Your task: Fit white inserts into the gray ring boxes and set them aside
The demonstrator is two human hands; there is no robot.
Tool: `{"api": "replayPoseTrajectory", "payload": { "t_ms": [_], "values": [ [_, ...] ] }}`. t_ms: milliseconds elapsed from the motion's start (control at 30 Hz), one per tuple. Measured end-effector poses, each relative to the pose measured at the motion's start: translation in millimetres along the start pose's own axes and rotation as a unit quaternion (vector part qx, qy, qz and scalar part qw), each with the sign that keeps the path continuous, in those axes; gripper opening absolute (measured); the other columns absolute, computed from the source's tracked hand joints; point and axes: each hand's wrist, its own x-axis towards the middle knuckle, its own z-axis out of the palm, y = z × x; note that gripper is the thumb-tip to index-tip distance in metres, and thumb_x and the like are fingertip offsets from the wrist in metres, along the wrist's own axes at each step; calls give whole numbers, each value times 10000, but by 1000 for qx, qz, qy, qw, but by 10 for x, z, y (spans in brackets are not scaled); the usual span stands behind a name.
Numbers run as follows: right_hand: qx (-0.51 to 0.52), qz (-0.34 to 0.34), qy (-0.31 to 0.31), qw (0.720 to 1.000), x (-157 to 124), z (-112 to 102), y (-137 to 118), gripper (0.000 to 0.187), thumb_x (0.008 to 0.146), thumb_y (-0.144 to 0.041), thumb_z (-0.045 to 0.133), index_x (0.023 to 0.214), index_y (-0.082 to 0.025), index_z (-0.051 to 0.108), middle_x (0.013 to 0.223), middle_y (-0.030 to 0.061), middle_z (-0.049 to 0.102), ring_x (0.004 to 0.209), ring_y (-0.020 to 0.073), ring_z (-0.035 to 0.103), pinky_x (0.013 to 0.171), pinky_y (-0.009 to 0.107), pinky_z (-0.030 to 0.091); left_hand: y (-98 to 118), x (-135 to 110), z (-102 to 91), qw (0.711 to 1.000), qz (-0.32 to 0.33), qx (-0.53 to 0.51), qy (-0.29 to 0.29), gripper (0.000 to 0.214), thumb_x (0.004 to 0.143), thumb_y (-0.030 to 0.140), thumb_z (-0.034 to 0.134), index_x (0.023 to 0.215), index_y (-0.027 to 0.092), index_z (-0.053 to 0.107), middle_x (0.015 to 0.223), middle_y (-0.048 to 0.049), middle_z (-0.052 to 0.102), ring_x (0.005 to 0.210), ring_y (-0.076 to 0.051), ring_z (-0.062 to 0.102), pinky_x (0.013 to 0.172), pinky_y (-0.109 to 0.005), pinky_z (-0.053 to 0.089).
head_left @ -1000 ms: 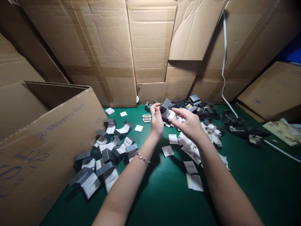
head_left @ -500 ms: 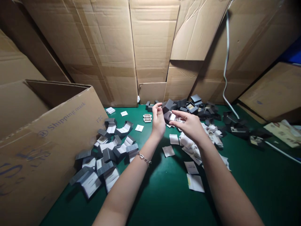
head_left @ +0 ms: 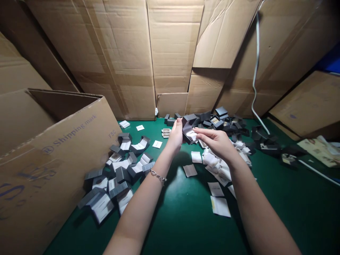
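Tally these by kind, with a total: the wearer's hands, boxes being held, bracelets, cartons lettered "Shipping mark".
Hands: 2 (left hand, right hand)
Held open dark box with white lining: 1
Silver chain bracelet: 1
Cardboard carton lettered "Shipping mark": 1
Total: 5

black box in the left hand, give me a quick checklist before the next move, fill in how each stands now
1. Left hand holding the black box: ok.
2. Black box open: ok, white lining shows.
3. Right hand at the lining: ok, fingertips are there.
4. Anything seated inside: cannot tell, the fingers partly cover it.
5. White papers gathered neatly: not ok, scattered over the green table.
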Motion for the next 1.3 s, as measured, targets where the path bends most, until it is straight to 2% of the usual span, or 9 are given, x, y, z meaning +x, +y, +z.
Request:
{"api": "replayPoseTrajectory", "payload": {
  "t_ms": [100,267,433,633,867,1033,1167,1300],
  "values": [
    [-7,-32,7,999,1,11,12,180,778,-307,672,915,-247,771,1042,50,732,1000,244,676,895,375,541,-5,4,6,999,-13,-30,-34,511,909,566,386,1210,193,563,1141,-107,667,987,-220,651,807,-321,532],
    [-71,-123,7,990,-2,40,4,164,832,-293,632,912,-260,771,976,35,742,916,213,693,808,333,562,18,-29,28,998,-49,-21,-34,587,905,578,384,1268,141,534,1041,-128,692,859,-201,674,693,-284,539],
    [-102,-214,33,971,-8,100,-5,198,889,-280,572,906,-232,763,923,30,751,858,188,705,762,288,569,114,-81,57,997,-81,-12,-8,563,934,531,352,1266,114,535,899,-104,700,694,-145,660,589,-223,509],
    [-110,-281,93,949,-10,208,7,183,904,-264,563,892,-225,742,897,26,754,837,171,713,779,267,573,181,-103,67,997,-72,-16,26,528,921,530,399,1196,125,596,865,-81,711,762,-146,668,646,-217,512],
    [-104,-288,120,945,-30,299,56,161,896,-242,577,932,-230,734,928,26,753,867,171,714,822,268,572,148,-55,28,998,-62,-8,16,497,946,506,352,1217,158,581,877,-65,723,785,-139,676,694,-226,513],
    [-115,-246,124,954,-68,341,32,182,902,-260,561,953,-246,735,952,26,749,914,190,706,865,301,562,100,-17,15,999,-43,-2,13,519,939,530,347,1234,162,564,962,-75,720,840,-151,675,725,-241,512],
    [-113,-205,109,966,-77,340,12,208,905,-309,543,950,-261,740,967,29,746,932,212,701,883,351,558,102,-16,19,999,-45,0,18,537,941,538,329,1223,148,566,1010,-89,713,889,-157,669,744,-244,510],
    [-107,-196,76,972,-63,271,4,192,878,-376,588,887,-271,749,928,20,752,861,210,711,822,340,574,90,-27,7,996,-83,5,-18,571,922,577,337,1209,142,570,982,-93,715,862,-170,671,724,-257,516]
  ]
}}
